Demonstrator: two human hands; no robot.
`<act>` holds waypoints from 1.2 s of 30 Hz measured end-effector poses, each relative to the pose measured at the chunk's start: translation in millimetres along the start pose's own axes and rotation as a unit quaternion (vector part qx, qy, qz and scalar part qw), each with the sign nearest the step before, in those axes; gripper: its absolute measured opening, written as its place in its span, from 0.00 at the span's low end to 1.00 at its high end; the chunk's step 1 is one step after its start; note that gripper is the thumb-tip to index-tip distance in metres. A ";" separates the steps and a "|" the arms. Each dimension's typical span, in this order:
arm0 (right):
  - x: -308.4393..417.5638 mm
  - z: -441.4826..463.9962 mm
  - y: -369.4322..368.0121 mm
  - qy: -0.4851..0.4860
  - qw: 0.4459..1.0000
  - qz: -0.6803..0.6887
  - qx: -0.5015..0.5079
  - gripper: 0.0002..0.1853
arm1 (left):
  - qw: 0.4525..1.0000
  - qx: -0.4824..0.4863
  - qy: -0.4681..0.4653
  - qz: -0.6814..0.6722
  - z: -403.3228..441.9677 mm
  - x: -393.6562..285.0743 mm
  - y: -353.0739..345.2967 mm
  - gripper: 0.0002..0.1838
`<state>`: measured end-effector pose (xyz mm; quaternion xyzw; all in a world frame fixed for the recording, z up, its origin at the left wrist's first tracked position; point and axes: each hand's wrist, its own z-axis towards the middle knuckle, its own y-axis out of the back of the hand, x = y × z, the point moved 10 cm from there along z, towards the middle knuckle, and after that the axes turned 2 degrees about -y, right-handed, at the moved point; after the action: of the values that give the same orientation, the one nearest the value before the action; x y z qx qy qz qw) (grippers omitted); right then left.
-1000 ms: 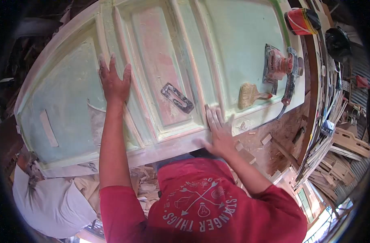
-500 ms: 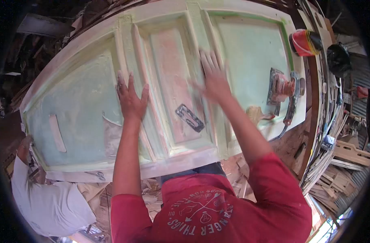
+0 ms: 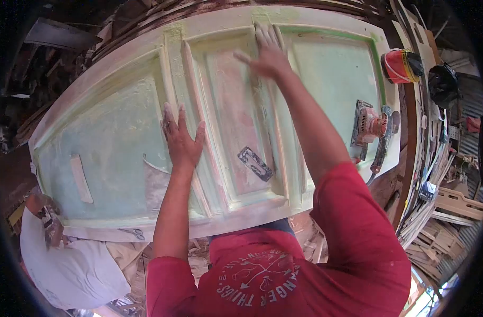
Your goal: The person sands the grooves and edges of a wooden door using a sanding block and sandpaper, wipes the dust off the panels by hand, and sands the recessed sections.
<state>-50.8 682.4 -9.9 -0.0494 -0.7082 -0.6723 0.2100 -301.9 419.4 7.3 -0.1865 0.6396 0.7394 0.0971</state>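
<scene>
A large pale green panelled board [image 3: 109, 137] lies in front of me, its surface streaked with pink and yellow. My left hand [image 3: 183, 140] rests palm down on a raised strip left of the middle panel, fingers spread. Farther up, my right hand [image 3: 269, 55] lies flat over the strip between the middle and right panels, thumb stretched out, slightly blurred. Neither hand holds anything. Below my right hand, a dark rectangular block with a slot [image 3: 255, 164] sits on the pink middle panel. An orange power sander [image 3: 371, 124] stands on the right panel.
A thin pale strip [image 3: 82, 178] and a whitish sheet [image 3: 157, 186] lie on the left panel. Scissors [image 3: 136, 233] rest on the near edge. A red and black pail [image 3: 400, 66] stands at the upper right. Another person in white [image 3: 75, 272] is at the lower left.
My right hand has slid from the board's near edge up along the strip toward the far edge. My left hand shows farther right and lower, as does the block. My right arm now hides the brush.
</scene>
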 end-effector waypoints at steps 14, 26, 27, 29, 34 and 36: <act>4.6 -10.4 11.3 0.015 0.998 -0.043 -0.031 0.72 | 1.000 -0.006 -0.013 -0.001 -0.6 -0.9 0.1 0.44; -5.1 -277.9 36.9 -0.003 0.991 0.083 0.101 0.63 | 0.993 -0.083 -0.057 0.058 -12.1 -13.2 2.2 0.39; -10.9 -278.8 44.9 -0.009 0.989 0.107 0.103 0.58 | 0.993 -0.076 -0.086 -0.007 -15.1 -37.9 0.5 0.36; -44.3 -278.6 61.3 -0.077 0.972 0.219 0.043 0.52 | 0.979 -0.011 -0.119 -0.168 -36.2 -110.1 -21.2 0.33; -143.1 -224.1 129.5 -0.108 0.955 0.195 -0.193 0.37 | 0.970 0.044 -0.131 -0.201 -29.1 -265.1 -84.9 0.39; -189.5 -181.2 135.6 -0.109 0.955 0.160 -0.223 0.38 | 0.982 0.007 -0.114 -0.149 1.1 -285.1 -102.8 0.43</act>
<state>210.7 558.7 49.0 -0.2808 -0.5415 -0.7613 0.2199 -2.9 464.3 28.0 -0.1934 0.5947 0.7287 0.2793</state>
